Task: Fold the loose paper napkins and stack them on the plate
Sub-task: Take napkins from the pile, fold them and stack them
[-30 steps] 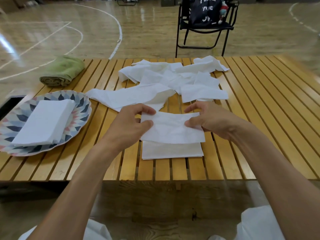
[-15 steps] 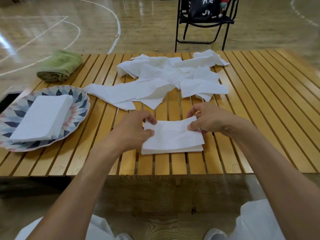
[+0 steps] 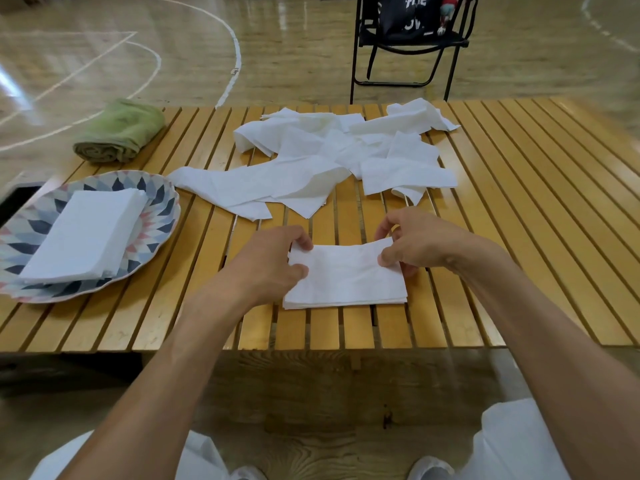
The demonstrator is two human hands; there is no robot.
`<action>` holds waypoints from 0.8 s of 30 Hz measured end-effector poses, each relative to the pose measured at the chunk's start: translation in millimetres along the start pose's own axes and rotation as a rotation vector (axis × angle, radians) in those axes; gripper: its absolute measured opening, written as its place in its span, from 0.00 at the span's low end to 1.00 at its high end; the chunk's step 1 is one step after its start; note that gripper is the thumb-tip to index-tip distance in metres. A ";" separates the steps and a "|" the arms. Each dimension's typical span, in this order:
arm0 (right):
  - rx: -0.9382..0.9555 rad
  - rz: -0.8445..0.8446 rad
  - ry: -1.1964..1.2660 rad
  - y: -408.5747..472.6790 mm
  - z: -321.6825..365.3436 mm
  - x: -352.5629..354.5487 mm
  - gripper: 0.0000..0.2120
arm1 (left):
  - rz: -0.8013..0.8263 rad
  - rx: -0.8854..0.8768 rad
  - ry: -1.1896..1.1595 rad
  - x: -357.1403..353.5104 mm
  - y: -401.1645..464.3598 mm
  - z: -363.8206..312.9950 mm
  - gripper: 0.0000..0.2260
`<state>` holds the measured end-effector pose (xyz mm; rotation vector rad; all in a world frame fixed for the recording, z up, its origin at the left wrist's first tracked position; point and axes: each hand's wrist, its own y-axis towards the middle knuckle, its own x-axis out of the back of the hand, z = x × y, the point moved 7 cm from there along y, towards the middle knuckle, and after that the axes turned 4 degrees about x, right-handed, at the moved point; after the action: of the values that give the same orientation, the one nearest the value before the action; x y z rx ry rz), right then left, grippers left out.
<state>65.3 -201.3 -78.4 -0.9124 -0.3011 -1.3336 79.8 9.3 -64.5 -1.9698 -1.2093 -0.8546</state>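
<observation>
The slatted table was smooth varnished wood, the napkins soft, matt, crinkled paper, the towel nubby green cloth.

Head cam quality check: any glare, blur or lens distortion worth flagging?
Head view: glare streaks on the gym floor; wide-angle bowing of the table slats; slight softness at the edges; hands and the folded napkin sharp, evenly lit, shadows soft.

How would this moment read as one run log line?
step: folding | left hand: pinches napkin | right hand: pinches napkin | plate: holds folded stack | loose pile: waiting
</observation>
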 end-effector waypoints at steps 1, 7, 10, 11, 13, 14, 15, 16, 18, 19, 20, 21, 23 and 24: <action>0.000 0.003 -0.007 -0.1 -0.2 -0.7 0.13 | 0.002 -0.001 0.009 -0.6 0.1 -0.2 0.12; -0.011 -0.003 -0.072 1.7 -2.2 -1.1 0.14 | 0.009 0.019 0.087 -3.4 0.6 0.0 0.16; 0.007 -0.055 -0.179 -0.9 -2.3 4.0 0.16 | -0.042 0.015 0.210 -1.8 1.8 1.7 0.19; 0.024 -0.102 -0.225 -2.1 -1.2 7.6 0.16 | -0.081 -0.003 0.244 -0.4 2.0 0.4 0.19; 0.086 -0.191 -0.266 -4.6 4.2 12.8 0.14 | -0.143 -0.070 0.257 0.7 0.5 -6.5 0.16; 0.130 -0.212 -0.262 -5.6 8.1 12.9 0.13 | -0.150 -0.108 0.244 -0.8 -0.5 -10.8 0.15; 0.181 -0.212 -0.249 -6.3 12.6 11.4 0.11 | -0.139 -0.139 0.226 -3.4 -1.1 -14.6 0.14; 0.234 -0.197 -0.231 -6.6 17.8 8.5 0.09 | -0.117 -0.159 0.209 -6.7 -1.4 -17.7 0.13; 0.305 -0.143 -0.210 -7.4 25.5 0.7 0.07 | -0.069 -0.188 0.196 -13.0 -1.7 -22.5 0.13; 0.313 -0.113 -0.209 -7.0 26.3 -3.5 0.07 | -0.048 -0.199 0.200 -15.9 -1.5 -23.8 0.14; 0.308 -0.084 -0.210 -5.8 25.5 -7.3 0.07 | -0.027 -0.204 0.212 -18.6 -1.2 -24.4 0.15; 0.294 -0.057 -0.211 -4.1 23.4 -10.7 0.08 | -0.007 -0.204 0.229 -20.9 -0.8 -24.1 0.16; 0.271 -0.019 -0.230 -0.9 19.1 -16.1 0.10 | 0.021 -0.193 0.262 -24.2 -0.1 -21.7 0.18; 0.266 -0.011 -0.241 0.8 17.5 -17.5 0.10 | 0.030 -0.187 0.273 -25.2 0.2 -20.7 0.19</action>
<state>66.8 -176.6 -79.3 -0.8453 -0.6549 -1.1611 67.1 -19.6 -73.0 -1.9316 -0.9695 -1.2140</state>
